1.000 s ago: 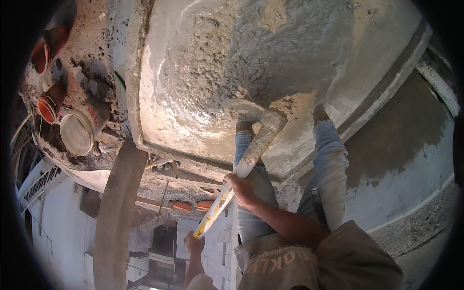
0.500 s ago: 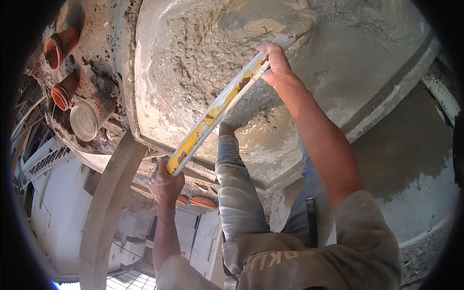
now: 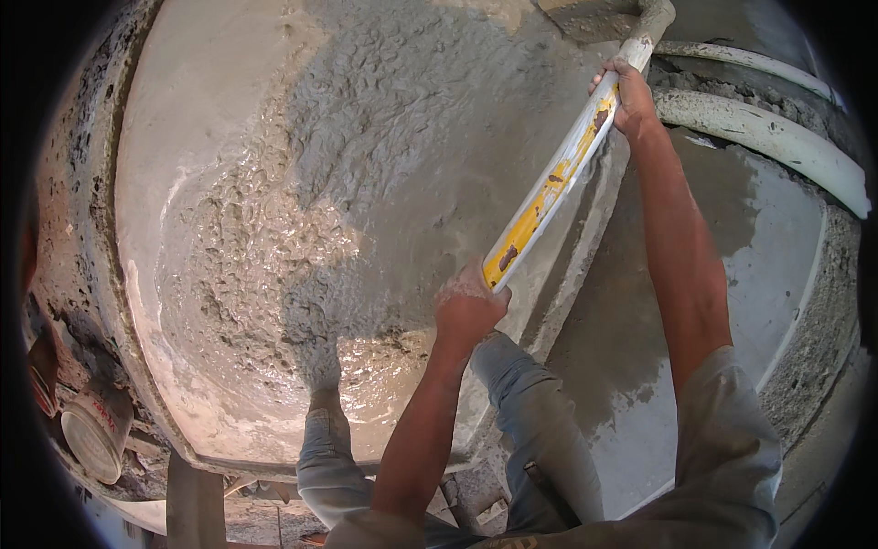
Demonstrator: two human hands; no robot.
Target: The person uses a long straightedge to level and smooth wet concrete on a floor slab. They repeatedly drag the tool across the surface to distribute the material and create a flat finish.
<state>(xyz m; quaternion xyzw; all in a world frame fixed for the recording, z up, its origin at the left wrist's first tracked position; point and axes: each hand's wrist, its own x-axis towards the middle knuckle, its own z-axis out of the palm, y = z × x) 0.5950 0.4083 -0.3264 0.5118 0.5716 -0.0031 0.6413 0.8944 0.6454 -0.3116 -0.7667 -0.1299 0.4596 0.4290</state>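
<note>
A hoe (image 3: 553, 183) with a worn yellow-and-white handle slants up to the right over a broad bed of wet grey mortar (image 3: 384, 119). My left hand (image 3: 471, 306) is wrapped round the handle's near end. Farther up, close to the head, my right hand (image 3: 631, 99) grips the same handle. The mortar-coated hoe head (image 3: 594, 26) lies at the top right, in the mix; its exact shape is hard to make out. My left leg (image 3: 325, 439) stands with its foot in the mortar.
A raised rim (image 3: 119, 238) borders the mortar at the left. Outside it stands a dirty pale bucket (image 3: 96, 435), beside a partly visible orange container (image 3: 43, 366). Thick whitish pipes (image 3: 768, 133) curve at the right, beyond a wet-stained slab (image 3: 640, 311).
Both hands have swung the hoe to the right, from over the mortar's middle toward its right edge. The view has shifted too. Both hands keep their hold.
</note>
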